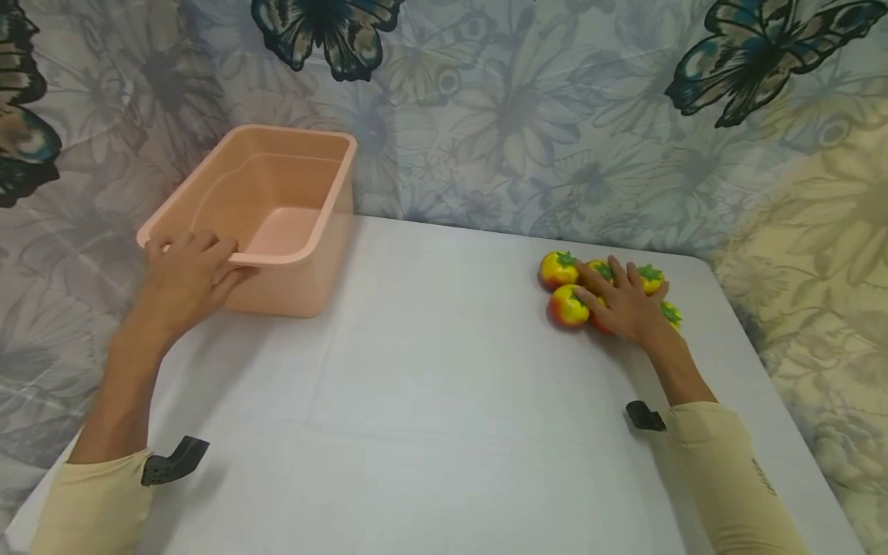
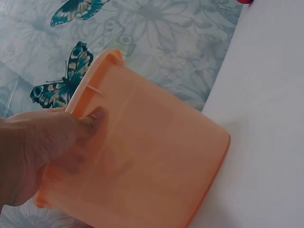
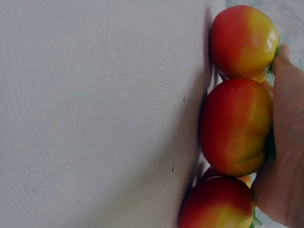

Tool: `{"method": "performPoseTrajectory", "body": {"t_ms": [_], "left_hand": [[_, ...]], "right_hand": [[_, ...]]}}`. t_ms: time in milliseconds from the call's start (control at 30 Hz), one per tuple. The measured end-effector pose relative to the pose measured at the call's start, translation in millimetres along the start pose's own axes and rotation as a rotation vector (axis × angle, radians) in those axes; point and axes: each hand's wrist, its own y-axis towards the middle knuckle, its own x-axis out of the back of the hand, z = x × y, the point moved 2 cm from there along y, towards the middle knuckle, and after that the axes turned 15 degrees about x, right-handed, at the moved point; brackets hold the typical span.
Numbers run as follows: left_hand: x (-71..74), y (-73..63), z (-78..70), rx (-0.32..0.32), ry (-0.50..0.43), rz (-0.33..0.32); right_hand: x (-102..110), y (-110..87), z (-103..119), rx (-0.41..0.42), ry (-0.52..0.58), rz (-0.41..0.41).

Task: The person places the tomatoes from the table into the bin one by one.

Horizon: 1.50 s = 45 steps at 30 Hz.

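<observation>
Your left hand [image 1: 183,274] gripped the peach tub [image 1: 294,289] near the worktop's [image 1: 444,370] far left corner; your right hand [image 1: 624,304] lay spread over the tomatoes [image 1: 567,307] near its far right corner.
The tub looked like smooth, thin-walled plastic, probably light, stiff and a little slick, so its rounded rim [image 1: 291,260], which you pinched with your thumb [image 2: 95,121] outside and fingers over the edge, seemed its best hold. The tomatoes, plump, glossy and red shading to yellow under green star-shaped caps [image 1: 650,272], sat clustered; they seemed moulded imitations, likely light, firm and slippery, best taken round their sides.
</observation>
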Motion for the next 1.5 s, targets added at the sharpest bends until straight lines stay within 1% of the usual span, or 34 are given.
{"method": "performPoseTrajectory", "body": {"t_ms": [200, 367, 433, 567, 733, 800, 933, 1000, 1133, 1333, 1500], "left_hand": [[1.1, 1.0, -1.4, -0.006, -0.020, 0.004], [1.7, 4.9, -2.0, -0.027, -0.024, -0.014], [1.6, 7.0, -3.8, -0.037, -0.023, -0.001], [1.5, 11.0, -11.8, -0.058, 0.003, 0.033], [-0.8, 13.3, -27.8, -0.066, 0.029, 0.077], [-2.3, 13.4, -36.3, -0.071, 0.027, 0.091], [-7.3, 12.2, -57.4, -0.113, 0.032, 0.072], [-11.4, 11.3, -69.7, -0.140, 0.036, 0.056], [-22.3, 12.1, -97.4, -0.168, 0.037, 0.054], [-36.7, 13.2, -139.6, -0.181, 0.030, 0.047], [-48.6, 12.7, -172.2, -0.170, 0.027, 0.040]], "right_hand": [[0, 0.1, 1, 0.000, 0.001, -0.003], [0, 0.9, 2, 0.004, 0.000, -0.014], [0, 1.3, 1, 0.003, -0.001, -0.017], [0, 2.3, 1, 0.006, 0.001, -0.024], [1, 1.5, 2, 0.009, 0.003, -0.026], [1, 1.1, 2, 0.009, 0.004, -0.021], [1, 0.8, 1, 0.010, -0.001, -0.025], [0, 0.2, 1, 0.014, -0.002, -0.030], [0, -0.5, -1, 0.016, -0.003, -0.039], [2, -0.6, -2, 0.013, 0.001, -0.057], [1, 1.2, -2, 0.016, 0.004, -0.041]]}}
